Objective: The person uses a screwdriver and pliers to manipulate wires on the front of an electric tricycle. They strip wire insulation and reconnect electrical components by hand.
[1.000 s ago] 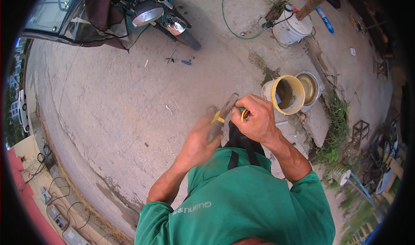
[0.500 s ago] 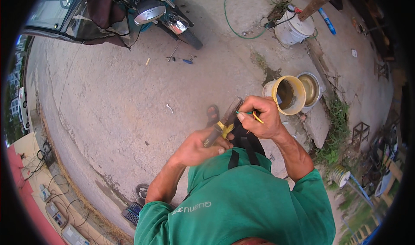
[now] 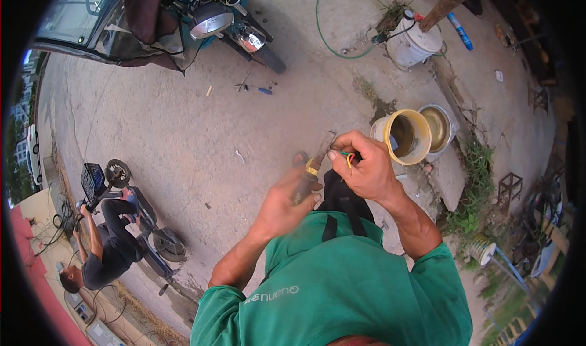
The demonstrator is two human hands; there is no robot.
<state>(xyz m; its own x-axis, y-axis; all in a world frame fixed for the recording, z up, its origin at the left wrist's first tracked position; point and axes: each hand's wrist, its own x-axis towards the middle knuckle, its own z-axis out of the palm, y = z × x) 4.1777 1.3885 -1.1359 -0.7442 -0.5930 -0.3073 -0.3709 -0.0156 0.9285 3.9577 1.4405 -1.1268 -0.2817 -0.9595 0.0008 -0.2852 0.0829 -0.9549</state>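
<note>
My left hand (image 3: 282, 202) is wrapped round wire strippers (image 3: 313, 165) with black-and-yellow handles. Their flat metal jaws point up and right, toward the fingertips of my other hand. My right hand (image 3: 369, 169) is closed in a pinch on thin wires (image 3: 350, 157), with green, yellow and red insulation showing. The wire ends are hidden by the fingers, so I cannot tell whether the jaws touch them. Both hands are in front of my green shirt, above my dark trousers.
A yellow-rimmed bucket (image 3: 394, 137) and a metal basin (image 3: 441, 126) stand right of my hand. Beyond are a lidded white bucket (image 3: 416, 44), a three-wheeled vehicle (image 3: 213, 25) and a blue-handled screwdriver (image 3: 264, 91). At left, a person (image 3: 113, 248) rides a scooter (image 3: 152, 224).
The strippers' handles have come closer together, and the tool has tilted slightly. My right hand has shifted a little left and down. The scooter has moved up the left side, bringing its rider into view.
</note>
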